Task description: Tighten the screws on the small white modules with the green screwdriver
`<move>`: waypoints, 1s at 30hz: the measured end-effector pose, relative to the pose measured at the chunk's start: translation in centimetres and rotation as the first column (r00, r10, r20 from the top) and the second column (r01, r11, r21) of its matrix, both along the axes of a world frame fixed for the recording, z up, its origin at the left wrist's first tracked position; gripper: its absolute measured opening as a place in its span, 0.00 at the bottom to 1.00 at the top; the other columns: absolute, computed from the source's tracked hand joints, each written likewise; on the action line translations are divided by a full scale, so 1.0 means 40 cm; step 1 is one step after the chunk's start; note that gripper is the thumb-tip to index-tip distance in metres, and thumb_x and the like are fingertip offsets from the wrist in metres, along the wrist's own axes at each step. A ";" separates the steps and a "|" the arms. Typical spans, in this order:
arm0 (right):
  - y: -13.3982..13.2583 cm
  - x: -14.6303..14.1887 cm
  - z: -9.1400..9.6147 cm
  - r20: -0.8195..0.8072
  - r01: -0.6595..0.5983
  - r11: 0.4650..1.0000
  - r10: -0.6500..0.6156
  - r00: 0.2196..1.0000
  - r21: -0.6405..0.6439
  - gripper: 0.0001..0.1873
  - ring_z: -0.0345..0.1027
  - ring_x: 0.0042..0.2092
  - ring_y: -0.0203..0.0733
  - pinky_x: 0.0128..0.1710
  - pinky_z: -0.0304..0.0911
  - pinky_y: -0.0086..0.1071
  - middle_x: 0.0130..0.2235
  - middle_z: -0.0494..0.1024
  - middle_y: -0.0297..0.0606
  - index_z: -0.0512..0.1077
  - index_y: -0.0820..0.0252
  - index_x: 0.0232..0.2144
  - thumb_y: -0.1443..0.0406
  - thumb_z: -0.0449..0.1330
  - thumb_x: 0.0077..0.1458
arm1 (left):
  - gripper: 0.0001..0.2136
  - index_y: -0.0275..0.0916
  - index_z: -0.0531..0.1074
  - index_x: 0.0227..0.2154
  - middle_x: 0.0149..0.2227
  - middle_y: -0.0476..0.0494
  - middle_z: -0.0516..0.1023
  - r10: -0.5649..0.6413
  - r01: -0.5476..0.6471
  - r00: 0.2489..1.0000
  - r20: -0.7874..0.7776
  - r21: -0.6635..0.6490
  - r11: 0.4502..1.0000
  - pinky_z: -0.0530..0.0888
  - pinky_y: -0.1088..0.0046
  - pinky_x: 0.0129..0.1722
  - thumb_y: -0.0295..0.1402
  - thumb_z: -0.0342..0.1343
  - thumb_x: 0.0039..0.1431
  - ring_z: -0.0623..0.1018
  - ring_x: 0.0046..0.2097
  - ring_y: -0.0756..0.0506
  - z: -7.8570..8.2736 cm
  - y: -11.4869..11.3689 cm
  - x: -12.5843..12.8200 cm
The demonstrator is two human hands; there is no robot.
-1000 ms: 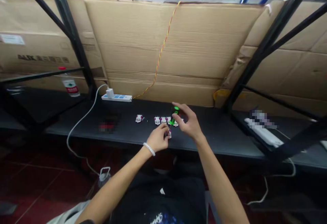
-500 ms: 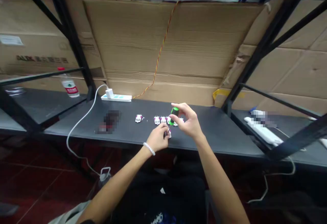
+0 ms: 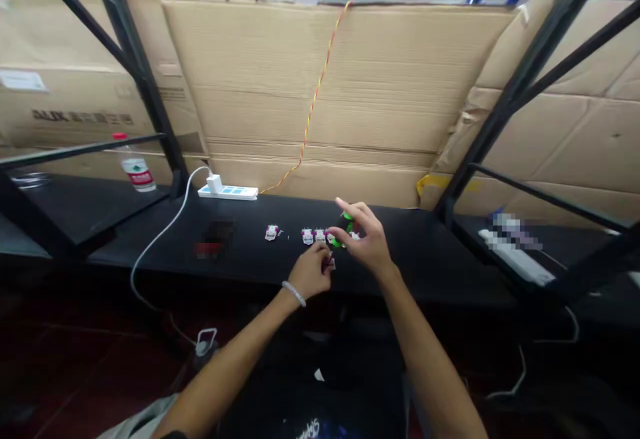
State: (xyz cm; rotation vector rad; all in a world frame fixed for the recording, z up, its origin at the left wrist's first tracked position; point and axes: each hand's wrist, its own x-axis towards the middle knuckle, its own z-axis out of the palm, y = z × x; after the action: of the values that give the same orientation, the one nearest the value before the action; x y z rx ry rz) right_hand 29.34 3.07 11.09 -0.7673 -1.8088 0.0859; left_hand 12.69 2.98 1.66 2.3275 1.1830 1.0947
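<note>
My left hand (image 3: pixel 311 272) is closed in a pinch on a small white and magenta part (image 3: pixel 330 263) near the front edge of the black bench (image 3: pixel 240 259). My right hand (image 3: pixel 364 239) grips a green and black screwdriver (image 3: pixel 343 229), tilted with its tip down at that part. Behind the hands lies a row of similar small white and magenta parts (image 3: pixel 314 236), with one more part (image 3: pixel 271 232) alone to the left.
A white power strip (image 3: pixel 229 191) with a charger and white cable sits at the back left. A plastic bottle (image 3: pixel 132 165) stands on the left shelf. Cardboard sheets (image 3: pixel 350 92) line the back; black rack struts (image 3: pixel 145 85) cross both sides. Another white power strip (image 3: pixel 520 262) lies at the right.
My right hand has turned on the screwdriver handle, its fingers shifting round it. My left hand stays pinched on the small part in the same place.
</note>
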 end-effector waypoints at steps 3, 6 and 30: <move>-0.002 0.003 0.001 0.017 -0.042 0.999 0.042 0.999 -0.008 0.28 0.70 0.41 0.43 0.41 0.72 0.38 0.45 0.77 0.40 0.69 0.48 0.65 0.57 0.63 0.65 | 0.09 0.40 0.66 0.27 0.44 0.42 0.75 0.027 -0.027 0.999 -0.025 0.005 1.000 0.77 0.65 0.48 0.21 0.58 0.55 0.78 0.43 0.43 0.000 -0.003 0.006; -0.009 0.008 0.004 0.006 -0.188 0.977 0.189 0.982 -0.104 0.28 0.74 0.50 0.46 0.51 0.73 0.43 0.55 0.77 0.44 0.63 0.49 0.70 0.59 0.55 0.70 | 0.08 0.40 0.66 0.28 0.43 0.42 0.75 0.041 -0.041 0.998 -0.042 0.001 0.999 0.77 0.66 0.46 0.21 0.58 0.55 0.78 0.41 0.43 0.000 -0.005 0.009; -0.008 0.002 0.012 0.081 -0.039 0.999 0.036 0.996 0.031 0.24 0.74 0.44 0.45 0.48 0.75 0.43 0.51 0.77 0.45 0.71 0.49 0.64 0.60 0.58 0.68 | 0.07 0.40 0.68 0.30 0.44 0.41 0.75 0.039 -0.037 0.998 -0.050 0.027 0.999 0.77 0.65 0.46 0.21 0.57 0.55 0.78 0.42 0.43 -0.009 0.000 0.007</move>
State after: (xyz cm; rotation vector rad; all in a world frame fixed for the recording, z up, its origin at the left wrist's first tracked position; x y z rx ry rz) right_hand 29.41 2.73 11.56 -0.7225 -1.8970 0.0506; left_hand 12.99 2.98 1.31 2.3748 1.2435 1.0755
